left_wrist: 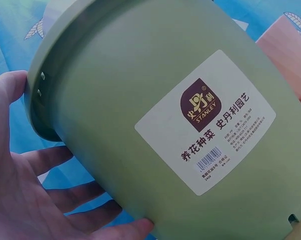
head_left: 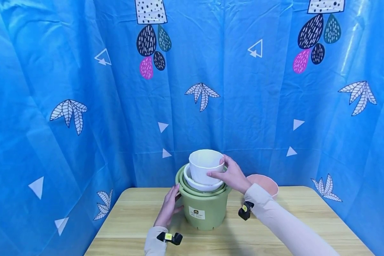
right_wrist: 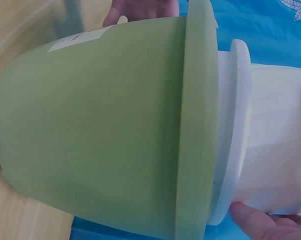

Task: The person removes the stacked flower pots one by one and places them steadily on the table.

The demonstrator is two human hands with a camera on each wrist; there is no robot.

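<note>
A green flowerpot (head_left: 211, 204) with a white label (left_wrist: 205, 122) stands on the table, with at least one more green rim nested inside it. A white pot with a rounded rim (head_left: 200, 185) sits in that, and a smaller white flowerpot (head_left: 202, 174) stands on top inside it. My right hand (head_left: 233, 175) grips the top white flowerpot at its right side, thumb (right_wrist: 253, 220) low on its wall near the white rim below. My left hand (head_left: 168, 208) holds the green flowerpot's left side, thumb at the rim and fingers spread under it against the wall.
A pink pot (head_left: 265, 183) stands on the table behind my right forearm, partly hidden by it. The wooden table (head_left: 131, 220) ends at a blue patterned curtain (head_left: 195, 128) on the back and sides. Small black cameras are strapped to both wrists.
</note>
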